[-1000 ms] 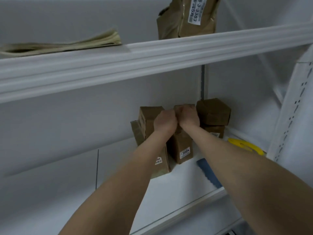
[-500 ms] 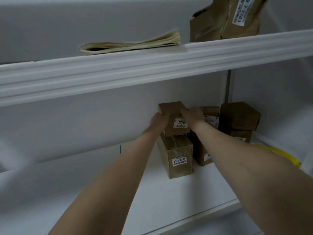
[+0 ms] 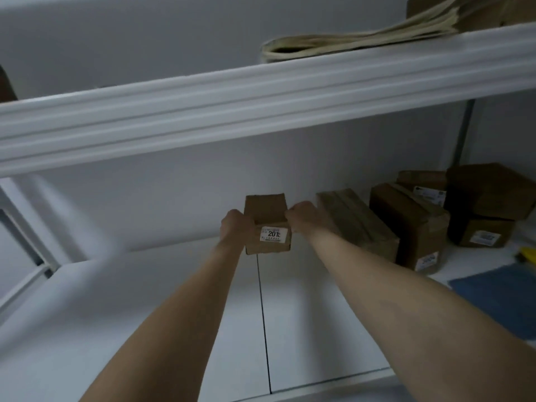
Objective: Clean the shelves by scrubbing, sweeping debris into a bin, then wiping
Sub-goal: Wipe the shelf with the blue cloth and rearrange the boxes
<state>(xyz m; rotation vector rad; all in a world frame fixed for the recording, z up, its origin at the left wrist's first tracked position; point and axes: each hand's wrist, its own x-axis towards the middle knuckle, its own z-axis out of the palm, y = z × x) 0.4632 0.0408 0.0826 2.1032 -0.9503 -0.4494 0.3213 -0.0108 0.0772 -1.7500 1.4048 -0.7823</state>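
Left hand point(image 3: 232, 229) and right hand point(image 3: 301, 217) gripped the box point(image 3: 266, 216) at nine and three o'clock; either slipping could drop it.

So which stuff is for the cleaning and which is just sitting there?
For the job: the shelf, the blue cloth, the labelled box gripped by left hand and right hand.
Just lying about: the other boxes, folded paper bags on the upper shelf.
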